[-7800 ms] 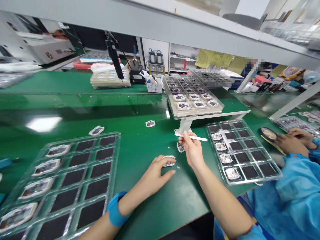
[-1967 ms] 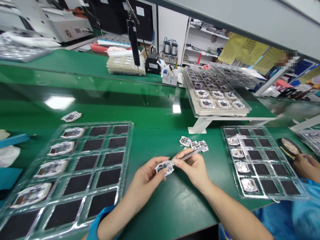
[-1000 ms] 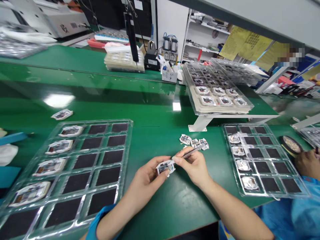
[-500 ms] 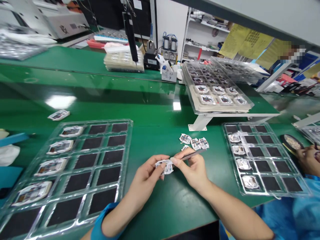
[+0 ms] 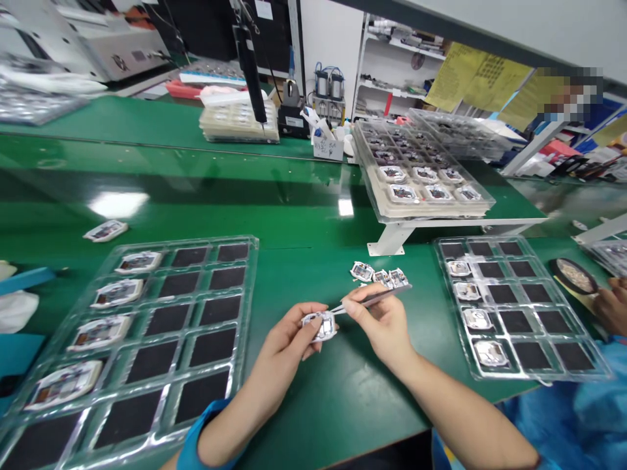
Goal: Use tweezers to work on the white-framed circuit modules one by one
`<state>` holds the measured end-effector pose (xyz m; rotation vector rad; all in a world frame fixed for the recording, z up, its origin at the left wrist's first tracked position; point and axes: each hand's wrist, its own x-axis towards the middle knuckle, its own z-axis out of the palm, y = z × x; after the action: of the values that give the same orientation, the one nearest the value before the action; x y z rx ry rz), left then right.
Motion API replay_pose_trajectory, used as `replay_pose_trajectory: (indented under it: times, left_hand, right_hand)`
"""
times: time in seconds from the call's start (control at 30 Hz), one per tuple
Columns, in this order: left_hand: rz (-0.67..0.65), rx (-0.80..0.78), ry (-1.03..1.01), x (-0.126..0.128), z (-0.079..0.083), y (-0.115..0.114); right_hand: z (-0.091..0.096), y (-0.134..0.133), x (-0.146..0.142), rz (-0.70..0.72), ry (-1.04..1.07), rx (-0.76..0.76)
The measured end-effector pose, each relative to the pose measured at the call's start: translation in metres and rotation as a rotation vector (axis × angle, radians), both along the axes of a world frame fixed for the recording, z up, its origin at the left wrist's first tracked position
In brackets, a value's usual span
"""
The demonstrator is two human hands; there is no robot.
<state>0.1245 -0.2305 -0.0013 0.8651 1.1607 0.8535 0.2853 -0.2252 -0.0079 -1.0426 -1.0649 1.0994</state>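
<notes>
My left hand pinches a small white-framed circuit part just above the green bench. My right hand grips thin metal tweezers, and their tip touches the right edge of that part. Just beyond my hands lie three loose parts of the same kind. A clear tray with dark pockets lies to the left, several parts filling its left column. A second clear tray lies to the right, also with several parts in its left column.
A raised white stand carries a stack of filled trays behind the loose parts. One stray part lies at the far left. Another person's hand rests by a round black dish at the right. Tools and stacked trays line the back.
The part has been turned a little in my left fingers and the tweezers' tip has shifted along its right edge. The view has drifted slightly; the other person's hand has moved at the right edge.
</notes>
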Motion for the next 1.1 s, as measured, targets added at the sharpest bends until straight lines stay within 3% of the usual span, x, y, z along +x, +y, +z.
replay_pose_trajectory:
  times: [0.3, 0.43, 0.67, 0.87, 1.1]
  left_hand:
    - [-0.027, -0.02, -0.023, -0.0013, 0.0, -0.0018]
    - [0.002, 0.004, -0.094, -0.0008, 0.001, -0.003]
    - [0.011, -0.014, -0.129, -0.0004, 0.0044, -0.0041]
    - [-0.031, 0.02, -0.069, -0.0001, 0.0032, -0.0059]
    - [-0.044, 0.079, -0.008, -0.0015, 0.0027, -0.0041]
  right_hand:
    - [0.0009, 0.0049, 0.0039, 0.045, 0.195, -0.097]
    - [-0.0009, 0.0023, 0.003, 0.1, 0.085, -0.09]
    - [-0.0023, 0.0002, -0.0014, 0.091, -0.209, 0.057]
    - [-0.0011, 0.0027, -0.0003, 0.169, -0.15, -0.045]
    - [-0.0042, 0.0017, -0.0016, 0.077, -0.129, -0.085]
